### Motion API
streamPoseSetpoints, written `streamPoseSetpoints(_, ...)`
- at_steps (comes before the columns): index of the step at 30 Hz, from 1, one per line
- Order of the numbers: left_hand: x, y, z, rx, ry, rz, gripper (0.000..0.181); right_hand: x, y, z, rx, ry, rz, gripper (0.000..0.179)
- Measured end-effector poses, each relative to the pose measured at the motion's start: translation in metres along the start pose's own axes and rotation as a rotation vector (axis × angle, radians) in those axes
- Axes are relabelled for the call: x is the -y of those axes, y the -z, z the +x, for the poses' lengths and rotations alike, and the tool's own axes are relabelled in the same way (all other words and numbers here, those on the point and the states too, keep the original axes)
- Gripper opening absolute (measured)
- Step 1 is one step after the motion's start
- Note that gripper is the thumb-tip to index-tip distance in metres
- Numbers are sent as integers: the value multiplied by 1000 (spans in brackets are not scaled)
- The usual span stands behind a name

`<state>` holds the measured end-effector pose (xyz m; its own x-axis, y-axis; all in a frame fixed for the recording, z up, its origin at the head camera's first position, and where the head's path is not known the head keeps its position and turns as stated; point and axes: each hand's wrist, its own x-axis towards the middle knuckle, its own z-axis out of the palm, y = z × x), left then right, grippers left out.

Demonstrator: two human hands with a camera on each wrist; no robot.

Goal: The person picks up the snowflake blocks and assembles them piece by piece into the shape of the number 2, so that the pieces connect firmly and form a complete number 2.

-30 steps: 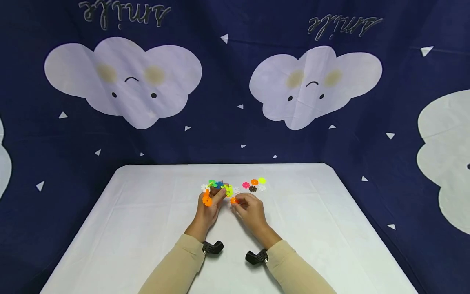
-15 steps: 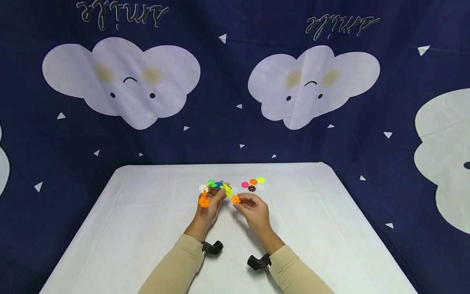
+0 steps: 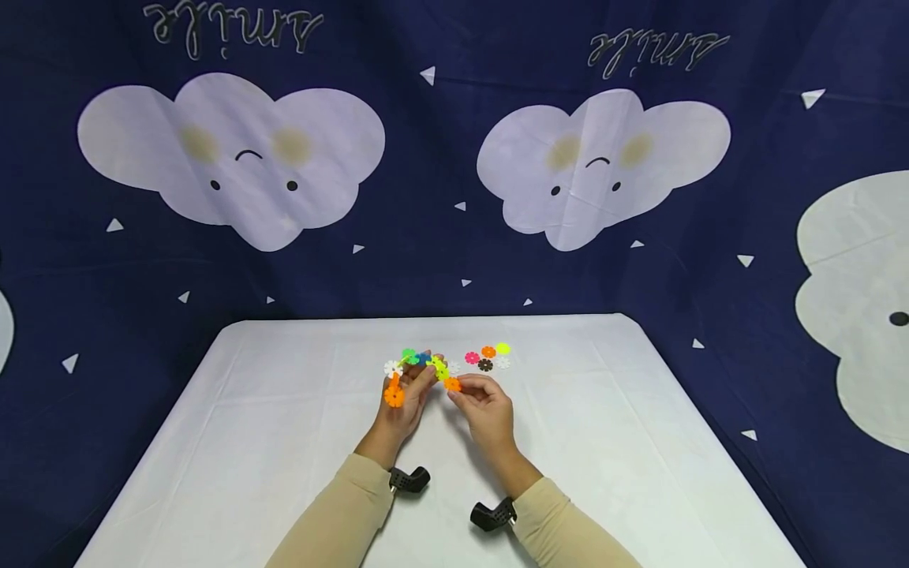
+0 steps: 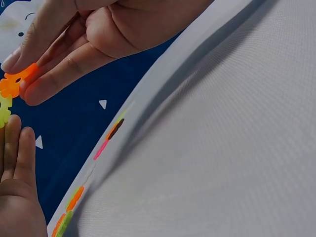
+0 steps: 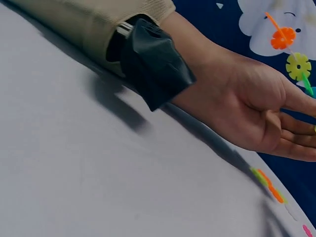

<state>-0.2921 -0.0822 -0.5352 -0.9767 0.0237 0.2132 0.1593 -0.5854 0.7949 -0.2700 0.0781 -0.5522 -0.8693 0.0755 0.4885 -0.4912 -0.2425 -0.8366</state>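
My left hand (image 3: 406, 404) grips a curved chain of slotted plastic flower discs, among them a green disc (image 3: 409, 356), a white disc (image 3: 393, 368) and an orange disc (image 3: 394, 396) at its near left end. Thumb and fingers of my right hand (image 3: 490, 409) pinch another orange flower disc (image 3: 452, 384). That disc meets a yellow disc (image 3: 442, 371) at the chain's right end. In the left wrist view the pinched disc (image 4: 19, 81) sits edge to edge with the yellow one (image 4: 4, 111). Part of the chain is hidden behind my left fingers.
Loose flower discs lie on the white table (image 3: 589, 442) beyond my right hand: pink (image 3: 472, 358), orange (image 3: 488, 352), yellow (image 3: 503, 349), dark brown (image 3: 485, 365) and white (image 3: 503, 363). Behind the table hangs a dark blue cloth (image 3: 433, 158) with clouds.
My right hand first drew slightly right with its orange disc, then came back left, bringing it against the chain's yellow end. My left hand keeps its grip and has barely moved.
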Motion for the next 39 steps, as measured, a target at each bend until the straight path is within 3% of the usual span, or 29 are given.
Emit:
streamPoseSetpoints(10, -9, -6, -6, 14, -19, 34, 30, 4, -5, -1, -46, -50, -76, 26)
streamPoseSetpoints(18, -8, -9, -6, -27, 22, 50, 41, 3, -4, -2, -57, -9, -155, 25)
streamPoseSetpoints(23, -8, -15, -6, -70, 53, -18, 48, 4, -3, -2, -90, -36, -126, 25)
streamPoseSetpoints(31, -11, -18, -9, -9, 8, -48, 23, 2, -2, -1, -103, -31, -78, 26)
streamPoseSetpoints(39, 6, -10, -4, 67, -31, -23, 50, 0, -2, -1, -67, 3, 22, 30)
